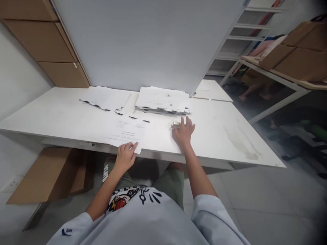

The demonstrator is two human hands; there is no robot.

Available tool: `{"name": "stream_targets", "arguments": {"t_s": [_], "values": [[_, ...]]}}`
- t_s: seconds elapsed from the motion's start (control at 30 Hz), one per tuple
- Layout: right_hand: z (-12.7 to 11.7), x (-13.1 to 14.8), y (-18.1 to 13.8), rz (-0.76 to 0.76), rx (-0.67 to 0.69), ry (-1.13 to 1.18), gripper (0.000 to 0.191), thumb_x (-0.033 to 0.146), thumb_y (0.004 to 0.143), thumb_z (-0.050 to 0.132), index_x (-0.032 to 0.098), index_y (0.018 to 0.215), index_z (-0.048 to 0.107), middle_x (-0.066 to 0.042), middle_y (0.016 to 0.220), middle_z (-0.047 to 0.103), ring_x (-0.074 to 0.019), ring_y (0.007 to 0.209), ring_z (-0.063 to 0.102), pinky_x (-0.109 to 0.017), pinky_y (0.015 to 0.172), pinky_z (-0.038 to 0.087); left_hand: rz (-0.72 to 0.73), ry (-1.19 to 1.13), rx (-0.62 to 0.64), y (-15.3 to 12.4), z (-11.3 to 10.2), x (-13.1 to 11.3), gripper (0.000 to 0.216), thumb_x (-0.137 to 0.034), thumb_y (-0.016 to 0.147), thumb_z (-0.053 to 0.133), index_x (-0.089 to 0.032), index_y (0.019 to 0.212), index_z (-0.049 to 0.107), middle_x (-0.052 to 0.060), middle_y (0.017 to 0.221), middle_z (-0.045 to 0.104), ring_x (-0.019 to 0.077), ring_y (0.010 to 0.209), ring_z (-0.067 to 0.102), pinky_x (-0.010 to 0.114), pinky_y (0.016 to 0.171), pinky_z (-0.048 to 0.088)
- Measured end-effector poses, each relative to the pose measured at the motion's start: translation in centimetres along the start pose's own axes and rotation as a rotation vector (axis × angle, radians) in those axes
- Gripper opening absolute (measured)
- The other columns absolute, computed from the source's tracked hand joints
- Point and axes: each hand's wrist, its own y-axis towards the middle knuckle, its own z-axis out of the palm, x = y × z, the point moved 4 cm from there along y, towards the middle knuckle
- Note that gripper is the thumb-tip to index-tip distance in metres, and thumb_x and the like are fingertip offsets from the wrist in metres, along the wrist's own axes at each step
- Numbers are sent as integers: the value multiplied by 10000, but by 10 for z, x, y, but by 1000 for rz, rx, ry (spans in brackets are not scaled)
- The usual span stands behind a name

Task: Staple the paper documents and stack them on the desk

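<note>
My left hand (126, 156) is at the near table edge, closed on the corner of a printed sheet of paper (125, 131), its thumb on top. The sheet lies mostly flat, with dark clip-like tabs along its far edge. To the right, my right hand (183, 132) rests over the table with its fingers spread. A small brass-coloured object (175, 125) lies by its thumb side, touching or almost touching it; its kind is too blurred to tell. Beyond that hand sits a thick stack of papers (163, 98) with dark tabs along its near edge.
More loose papers (107, 97) lie at the back left of the white table (212, 129). A grey panel (148, 41) rises behind. Cardboard boxes (61, 51) are stacked at left, with an open carton (43, 173) below. Another table (276, 76) with boxes stands at right.
</note>
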Motion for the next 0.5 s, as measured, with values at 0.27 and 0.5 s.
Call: {"name": "stream_targets", "arguments": {"t_s": [0.27, 0.5], "values": [[-29, 74, -107, 104, -31, 626, 356, 378, 938, 382, 193, 1080, 651, -127, 1067, 681, -248, 1034, 614, -423, 941, 479, 278, -181, -118, -2, -12, 0, 382, -134, 953, 435, -229, 1238, 672, 80, 1205, 713, 233, 1170, 618, 372, 896, 434], [-13, 115, -183, 793, 330, 1259, 406, 590, 762, 619, 211, 902, 581, 20, 664, 597, -138, 532, 531, -241, 434, 378, 441, -538, -71, -21, -14, -26, 330, -147, 954, 471, -274, 1121, 726, 56, 1073, 761, 179, 1088, 677, 313, 847, 439]]}}
